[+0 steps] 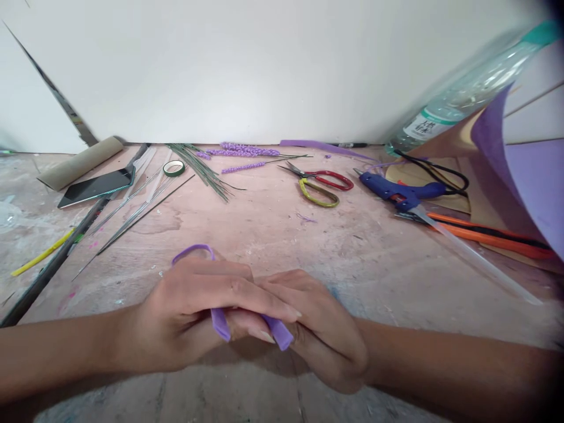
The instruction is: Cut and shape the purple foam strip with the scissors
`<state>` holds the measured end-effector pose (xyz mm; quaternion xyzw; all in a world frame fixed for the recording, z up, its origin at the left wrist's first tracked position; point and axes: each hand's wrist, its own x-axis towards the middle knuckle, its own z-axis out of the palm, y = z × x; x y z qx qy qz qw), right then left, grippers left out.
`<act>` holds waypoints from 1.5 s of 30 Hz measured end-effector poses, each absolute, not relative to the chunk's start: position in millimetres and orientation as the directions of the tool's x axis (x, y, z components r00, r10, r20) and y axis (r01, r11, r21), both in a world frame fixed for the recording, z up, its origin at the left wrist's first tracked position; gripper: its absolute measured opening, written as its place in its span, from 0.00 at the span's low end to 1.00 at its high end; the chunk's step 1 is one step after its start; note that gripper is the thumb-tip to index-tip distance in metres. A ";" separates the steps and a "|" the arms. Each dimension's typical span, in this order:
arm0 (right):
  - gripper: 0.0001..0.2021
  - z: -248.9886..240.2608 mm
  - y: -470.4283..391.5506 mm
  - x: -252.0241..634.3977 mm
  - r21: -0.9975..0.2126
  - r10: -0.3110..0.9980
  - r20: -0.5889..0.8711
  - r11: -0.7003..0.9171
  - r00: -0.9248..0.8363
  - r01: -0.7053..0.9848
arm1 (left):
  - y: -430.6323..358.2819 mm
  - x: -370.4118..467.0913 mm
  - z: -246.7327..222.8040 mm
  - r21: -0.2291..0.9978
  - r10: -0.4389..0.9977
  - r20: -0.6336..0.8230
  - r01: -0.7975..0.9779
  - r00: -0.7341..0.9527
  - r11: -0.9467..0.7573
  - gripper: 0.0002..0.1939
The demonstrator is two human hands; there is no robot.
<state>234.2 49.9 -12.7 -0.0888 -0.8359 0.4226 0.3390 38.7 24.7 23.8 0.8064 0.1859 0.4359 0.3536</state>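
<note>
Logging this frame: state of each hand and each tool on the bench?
left hand: grip shut on purple strip
right hand: grip shut on purple strip
purple strip: bent into a loop
scissors: blades shut, lying flat
glue gun: lying down, stick loaded
tape roll: lying flat

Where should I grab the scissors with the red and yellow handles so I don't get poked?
Take the scissors by the handle loops, coming from the near right side. The red and yellow loops lie flat toward the glue gun, while the pointed blades aim left and away, so that end is probably the safest.
</note>
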 end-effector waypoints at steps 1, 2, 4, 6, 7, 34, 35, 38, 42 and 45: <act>0.19 -12.5 50.0 234.5 -0.772 0.434 0.487 0.620 -0.758 -0.141 | 24.8 39.1 24.0 0.729 0.605 0.582 -0.019 0.543 -0.684 0.11; 0.18 -12.0 50.0 234.6 -0.776 0.434 0.484 0.615 -0.760 -0.143 | 24.7 39.2 24.4 0.725 0.605 0.588 -0.019 0.536 -0.688 0.11; 0.16 -10.6 50.2 234.6 -0.777 0.437 0.485 0.612 -0.758 -0.145 | 24.6 38.7 25.9 0.720 0.620 0.586 0.015 0.521 -0.694 0.10; 0.14 -9.5 50.5 234.1 -0.771 0.438 0.497 0.619 -0.749 -0.150 | 24.2 37.4 28.0 0.723 0.648 0.570 0.066 0.505 -0.687 0.10; 0.13 -9.3 50.6 233.8 -0.768 0.438 0.503 0.622 -0.745 -0.153 | 23.9 36.8 29.0 0.728 0.660 0.560 0.083 0.501 -0.681 0.09; 0.11 -6.6 46.4 231.9 -0.749 0.545 0.539 0.659 -0.643 -0.070 | 22.7 38.4 23.3 0.749 0.725 0.547 0.141 0.419 -0.647 0.10; 0.12 -6.2 46.0 231.1 -0.750 0.555 0.532 0.659 -0.639 -0.052 | 22.7 38.7 22.9 0.742 0.722 0.541 0.159 0.432 -0.651 0.09; 0.14 -5.6 45.6 229.6 -0.755 0.551 0.498 0.655 -0.670 -0.023 | 21.9 39.4 23.1 0.761 0.739 0.521 0.160 0.427 -0.629 0.08; 0.13 -4.7 44.1 231.3 -0.809 0.631 0.398 0.584 -0.666 0.070 | 20.5 39.9 23.4 0.795 0.780 0.512 0.147 0.358 -0.589 0.07; 0.12 -4.5 42.0 233.9 -0.857 0.717 0.342 0.503 -0.608 0.111 | 20.4 39.0 22.1 0.821 0.830 0.452 0.211 0.327 -0.531 0.09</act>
